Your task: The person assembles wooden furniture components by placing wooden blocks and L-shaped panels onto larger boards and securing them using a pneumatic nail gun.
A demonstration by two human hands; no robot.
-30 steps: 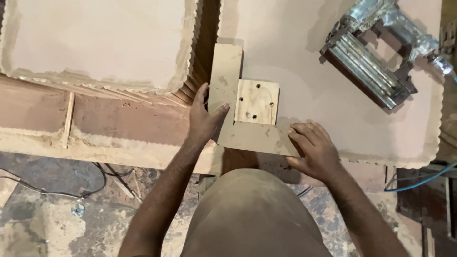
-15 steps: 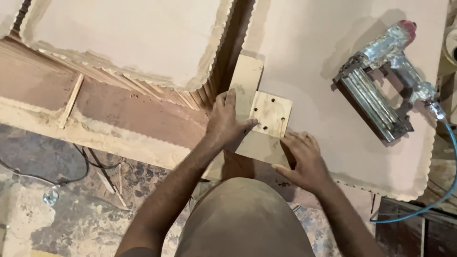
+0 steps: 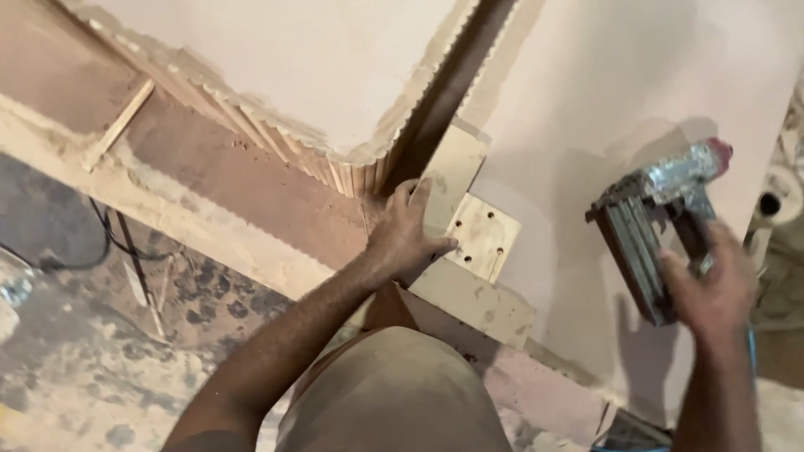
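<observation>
At the near edge of the pale board desk (image 3: 603, 92), the left hand (image 3: 404, 238) lies spread and flat on an L-shaped pale wooden bracket (image 3: 469, 289), pinning it against slipping, fingertips by its small square drilled plywood plate (image 3: 483, 238). The right hand (image 3: 712, 293) is wrapped around the handle of a silver nail gun (image 3: 649, 218), muzzle toward the bracket.

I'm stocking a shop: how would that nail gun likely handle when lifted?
The nail gun looks metal-bodied, so probably heavy for its size. Its long magazine likely makes it front-heavy. The right hand is at its handle, which probably suits a firm grip.
</observation>
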